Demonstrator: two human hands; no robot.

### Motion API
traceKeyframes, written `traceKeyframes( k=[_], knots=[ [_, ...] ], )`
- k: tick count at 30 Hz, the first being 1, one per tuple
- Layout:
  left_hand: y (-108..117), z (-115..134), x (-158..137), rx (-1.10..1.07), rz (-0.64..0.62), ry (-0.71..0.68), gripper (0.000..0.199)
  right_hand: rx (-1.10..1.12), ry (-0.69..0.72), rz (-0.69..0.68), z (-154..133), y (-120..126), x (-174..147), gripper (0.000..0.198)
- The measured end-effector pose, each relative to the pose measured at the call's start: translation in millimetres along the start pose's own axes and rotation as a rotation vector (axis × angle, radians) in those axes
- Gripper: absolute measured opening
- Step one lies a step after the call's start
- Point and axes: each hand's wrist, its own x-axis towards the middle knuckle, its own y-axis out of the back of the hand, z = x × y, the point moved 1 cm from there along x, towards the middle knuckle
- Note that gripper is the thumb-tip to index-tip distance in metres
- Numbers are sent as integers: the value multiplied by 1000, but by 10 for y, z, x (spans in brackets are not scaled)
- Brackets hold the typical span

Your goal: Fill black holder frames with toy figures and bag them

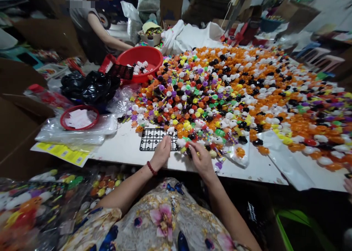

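Observation:
My left hand (161,154), with a red bead bracelet (151,168) on the wrist, is over the right part of a black plastic grid (150,140) lying flat on the table. Its fingers are closed together; what they grip is hidden. A small white toy figure (171,130) sits just past the fingertips, on the grid's far right corner. My right hand (202,161) is pinched at the near edge of a heap of small coloured toys (192,97). White and red toy pieces show at its fingertips, too small and crowded to tell apart.
A red basin (158,58) holds white pieces at the heap's far left. Left of me lie a small red basket (64,124) with paper slips, clear bags (46,134) and black bags (90,86). A person (90,27) stands beyond. Plastic bags (286,163) lie right.

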Motion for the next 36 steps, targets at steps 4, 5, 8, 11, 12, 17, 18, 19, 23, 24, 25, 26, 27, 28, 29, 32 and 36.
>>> traceKeyframes(
  k=[4, 5, 8, 11, 12, 17, 18, 19, 23, 24, 25, 26, 27, 28, 29, 32, 36],
  knots=[
    [156, -18, 411, 187, 148, 1, 15, -445, 52, 224, 290, 282, 322, 29],
    [174, -22, 505, 235, 163, 1, 11, -530, 60, 240, 320, 283, 404, 29],
    [156, -22, 748, 398, 144, 48, 13, -616, 153, 125, 278, 69, 625, 32],
    [78, -4, 941, 542, 85, 177, 23, -596, 240, -94, 149, -314, 785, 39],
    [55, 3, 995, 550, 78, 211, 23, -593, 247, -148, 115, -427, 822, 42],
    [69, 20, 1123, 433, 106, 232, 21, -567, 259, -238, 115, -603, 885, 50],
    [99, 16, 1109, 409, 108, 229, 22, -559, 261, -233, 137, -573, 877, 50],
    [134, 10, 1081, 389, 109, 229, 24, -550, 261, -223, 158, -535, 862, 52],
    [252, -29, 863, 54, 48, 224, 27, -498, 304, -191, 168, -450, 747, 67],
    [256, -39, 793, -80, -23, 230, 27, -482, 329, -200, 155, -465, 709, 70],
    [244, -48, 723, -200, -122, 243, 27, -467, 354, -224, 141, -495, 671, 71],
    [219, -56, 655, -284, -237, 261, 28, -454, 373, -259, 131, -536, 635, 71],
    [186, -63, 591, -319, -349, 277, 28, -448, 380, -303, 126, -582, 602, 69],
    [150, -71, 535, -322, -429, 285, 27, -450, 374, -352, 128, -626, 575, 65],
    [118, -81, 487, -305, -466, 284, 25, -462, 354, -399, 136, -663, 553, 61],
    [88, -132, 385, -171, -356, 237, 19, -526, 265, -481, 158, -693, 522, 48],
    [208, -241, 294, 43, 17, 146, 14, -589, 212, -461, 97, -624, 517, 36]
  ],
)
